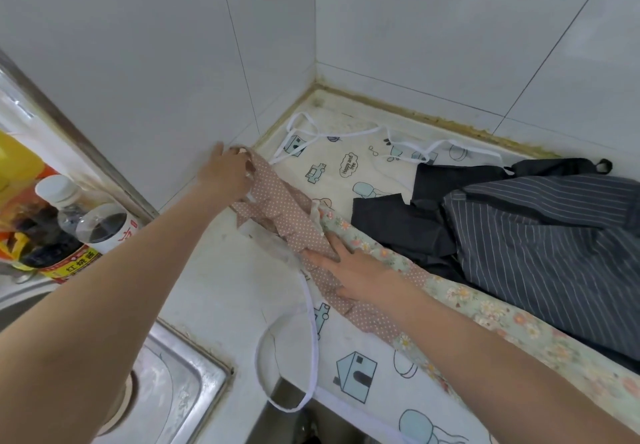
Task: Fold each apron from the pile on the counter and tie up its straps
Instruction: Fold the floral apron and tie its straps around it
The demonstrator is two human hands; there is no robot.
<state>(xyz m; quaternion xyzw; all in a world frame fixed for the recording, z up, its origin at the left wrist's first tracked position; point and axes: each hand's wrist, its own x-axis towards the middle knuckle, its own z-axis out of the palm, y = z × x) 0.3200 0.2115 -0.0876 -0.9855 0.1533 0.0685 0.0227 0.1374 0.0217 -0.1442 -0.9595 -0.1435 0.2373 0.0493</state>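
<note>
Floral apron point(491, 308): folded into a long band on the counter point(214, 291), right of the sink point(183, 388).
Strap point(277, 201): dotted, thin and limp, running back from the band toward the wall corner.
Left hand point(225, 175): fingers pinch the strap's far end.
Right hand point(353, 270): fingers flat, pressing the band.
Handling: light, floppy cloth, likely to slip; best held at the strap's ends.
Striped apron point(554, 246): heaped just beyond the band.

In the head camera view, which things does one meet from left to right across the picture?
Yellow bottle → clear bottle with white cap → left hand → polka-dot strap → right hand → dark apron → striped apron.
</note>
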